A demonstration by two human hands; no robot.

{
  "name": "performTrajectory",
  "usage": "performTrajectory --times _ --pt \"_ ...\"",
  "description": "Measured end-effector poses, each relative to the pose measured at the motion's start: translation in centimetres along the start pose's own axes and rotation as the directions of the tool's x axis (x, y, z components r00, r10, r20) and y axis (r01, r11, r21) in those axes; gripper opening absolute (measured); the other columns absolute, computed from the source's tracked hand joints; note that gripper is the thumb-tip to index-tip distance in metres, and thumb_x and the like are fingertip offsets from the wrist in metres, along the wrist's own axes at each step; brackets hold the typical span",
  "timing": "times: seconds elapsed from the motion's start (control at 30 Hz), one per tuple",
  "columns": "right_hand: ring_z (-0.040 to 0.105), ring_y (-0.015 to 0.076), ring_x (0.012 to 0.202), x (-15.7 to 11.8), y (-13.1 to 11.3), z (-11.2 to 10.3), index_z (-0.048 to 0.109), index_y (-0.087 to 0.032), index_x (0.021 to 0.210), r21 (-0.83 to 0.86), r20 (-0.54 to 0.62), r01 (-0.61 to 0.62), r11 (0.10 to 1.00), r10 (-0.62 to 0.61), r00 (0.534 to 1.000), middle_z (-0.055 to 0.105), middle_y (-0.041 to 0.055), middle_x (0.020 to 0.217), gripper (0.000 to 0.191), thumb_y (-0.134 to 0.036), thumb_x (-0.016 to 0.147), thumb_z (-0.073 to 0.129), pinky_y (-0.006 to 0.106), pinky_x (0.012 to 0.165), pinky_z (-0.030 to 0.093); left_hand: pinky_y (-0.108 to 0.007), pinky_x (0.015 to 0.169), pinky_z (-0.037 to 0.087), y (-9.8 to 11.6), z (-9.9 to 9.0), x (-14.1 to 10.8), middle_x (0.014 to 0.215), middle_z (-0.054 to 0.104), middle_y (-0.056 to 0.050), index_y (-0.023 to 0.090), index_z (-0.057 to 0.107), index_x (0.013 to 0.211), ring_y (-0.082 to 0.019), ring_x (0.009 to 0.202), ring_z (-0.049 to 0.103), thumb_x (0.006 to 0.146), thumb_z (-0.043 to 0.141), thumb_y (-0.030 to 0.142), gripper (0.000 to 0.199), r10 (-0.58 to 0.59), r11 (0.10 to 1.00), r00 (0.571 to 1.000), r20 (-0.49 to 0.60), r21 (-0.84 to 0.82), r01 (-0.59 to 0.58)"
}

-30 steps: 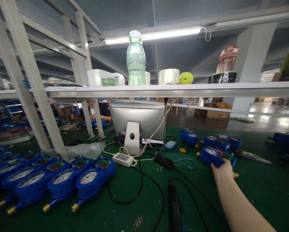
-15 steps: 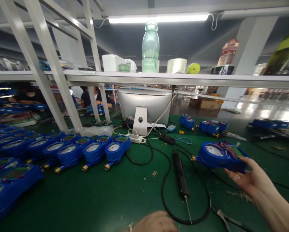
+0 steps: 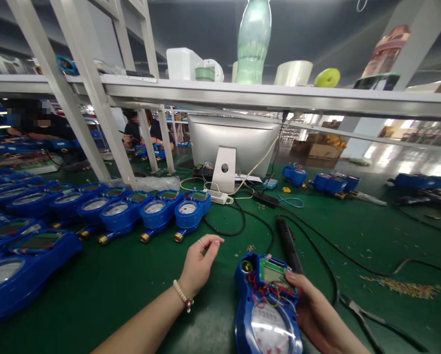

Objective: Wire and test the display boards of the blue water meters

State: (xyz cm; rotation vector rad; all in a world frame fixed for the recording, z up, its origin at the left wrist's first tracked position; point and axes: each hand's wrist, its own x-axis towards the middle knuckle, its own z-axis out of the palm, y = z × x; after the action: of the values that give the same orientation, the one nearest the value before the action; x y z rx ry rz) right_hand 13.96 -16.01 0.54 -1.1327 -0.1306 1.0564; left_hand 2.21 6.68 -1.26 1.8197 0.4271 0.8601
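Observation:
A blue water meter [image 3: 270,305] is gripped at its right side by my right hand [image 3: 308,302], thumb on the rim beside the small display. Its upper compartment lies uncovered, showing a green circuit board and loose red, yellow and dark wires. The round dial faces up at the near end. To its left, my left hand [image 3: 200,263] hovers over the table with loosely bent fingers and nothing visible in them. Behind the held meter lies a black electric screwdriver [image 3: 289,246], its tip hidden. Pliers [image 3: 362,312] rest right of my right hand.
Rows of blue water meters [image 3: 120,214] fill the left side of the green table [image 3: 132,280]. A monitor [image 3: 235,142] stands at the back beneath a shelf [image 3: 213,93]. Black cables [image 3: 331,268] loop across the right side near a pile of small bits [image 3: 408,286]. People sit beyond the frame posts.
My right hand has brought the water meter from the right to the near middle, turning its display toward me. My left hand has risen from the bottom edge toward the left-centre.

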Motion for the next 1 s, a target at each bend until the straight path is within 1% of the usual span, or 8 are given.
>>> performTrajectory --times 0.13,0.27,0.37,0.47,0.57,0.7,0.87,1.0 --pt "0.060 0.0157 0.060 2.3 1.5 1.2 0.063 -0.015 0.101 -0.130 0.077 0.006 0.991 0.004 0.997 0.065 0.0030 0.074 0.037 -0.044 0.080 0.070 0.029 0.062 0.056 -0.033 0.086 0.045 -0.5 0.2 -1.1 0.097 0.064 -0.007 0.018 0.066 0.103 -0.022 0.094 0.059 0.091 0.046 0.044 0.035 0.012 0.995 0.990 0.141 -0.097 0.001" --pt "0.059 0.0138 0.056 3.4 1.3 0.8 0.061 -0.018 0.112 -0.267 0.127 0.058 0.962 -0.025 0.992 0.066 0.0051 0.084 0.046 -0.054 0.084 0.063 0.025 0.055 0.053 -0.038 0.096 0.043 -1.0 0.8 -2.9 0.116 0.063 -0.008 0.021 0.058 0.118 -0.025 0.108 0.058 0.092 0.048 0.044 0.036 -0.049 0.982 0.957 0.287 -0.161 0.099" --pt "0.063 0.0196 0.076 3.4 1.1 0.1 0.063 -0.018 0.113 -0.347 0.174 0.146 0.927 -0.090 0.981 0.066 0.0092 0.100 0.051 -0.061 0.084 0.061 0.031 0.073 0.055 -0.039 0.099 0.042 -1.4 1.0 -3.7 0.124 0.059 -0.009 0.023 0.049 0.127 -0.026 0.113 0.057 0.093 0.046 0.043 0.039 -0.112 0.967 0.938 0.329 -0.182 0.179" --pt "0.055 0.0237 0.109 3.2 1.1 -0.9 0.060 -0.023 0.119 -0.473 0.198 0.321 0.820 -0.256 0.946 0.058 0.0084 0.121 0.046 -0.057 0.088 0.058 0.030 0.095 0.046 -0.038 0.101 0.040 -1.6 1.1 -3.8 0.128 0.056 -0.007 0.027 0.047 0.130 -0.025 0.115 0.055 0.094 0.046 0.042 0.039 -0.119 0.969 0.928 0.352 -0.161 0.185" --pt "0.054 0.0212 0.113 2.9 1.4 -2.0 0.053 -0.030 0.129 -0.646 0.277 0.523 0.557 -0.467 0.840 0.052 0.0052 0.129 0.039 -0.050 0.097 0.043 0.027 0.092 0.049 -0.033 0.103 0.038 -1.7 1.1 -3.6 0.128 0.055 -0.003 0.032 0.049 0.129 -0.022 0.119 0.050 0.096 0.042 0.038 0.034 -0.020 0.991 0.938 0.346 -0.116 0.063" --pt "0.049 0.0183 0.122 2.6 1.6 -2.5 0.052 -0.031 0.128 -0.729 0.354 0.620 0.290 -0.616 0.704 0.052 0.0023 0.132 0.033 -0.042 0.100 0.039 0.024 0.102 0.042 -0.031 0.104 0.037 -1.7 0.8 -3.4 0.130 0.052 -0.003 0.031 0.052 0.127 -0.020 0.123 0.046 0.097 0.039 0.034 0.033 0.155 0.987 0.938 0.309 -0.005 -0.162" --pt "0.050 0.0229 0.122 2.2 1.1 -1.9 0.050 -0.026 0.133 -0.730 0.437 0.661 0.173 -0.626 0.646 0.051 0.0070 0.134 0.037 -0.030 0.097 0.044 0.032 0.103 0.044 -0.039 0.105 0.041 -1.1 0.1 -4.1 0.142 0.041 -0.007 0.028 0.053 0.130 -0.025 0.126 0.045 0.097 0.039 0.033 0.037 0.221 0.940 0.941 0.258 0.202 -0.276" --pt "0.046 0.0288 0.125 1.8 0.9 -1.3 0.046 -0.020 0.139 -0.720 0.476 0.680 0.138 -0.616 0.628 0.047 0.0111 0.138 0.047 -0.029 0.093 0.050 0.038 0.105 0.043 -0.043 0.105 0.041 0.0 0.6 -5.0 0.141 0.047 -0.009 0.026 0.052 0.134 -0.029 0.125 0.048 0.097 0.037 0.040 0.042 0.261 0.908 0.944 0.201 0.281 -0.311"
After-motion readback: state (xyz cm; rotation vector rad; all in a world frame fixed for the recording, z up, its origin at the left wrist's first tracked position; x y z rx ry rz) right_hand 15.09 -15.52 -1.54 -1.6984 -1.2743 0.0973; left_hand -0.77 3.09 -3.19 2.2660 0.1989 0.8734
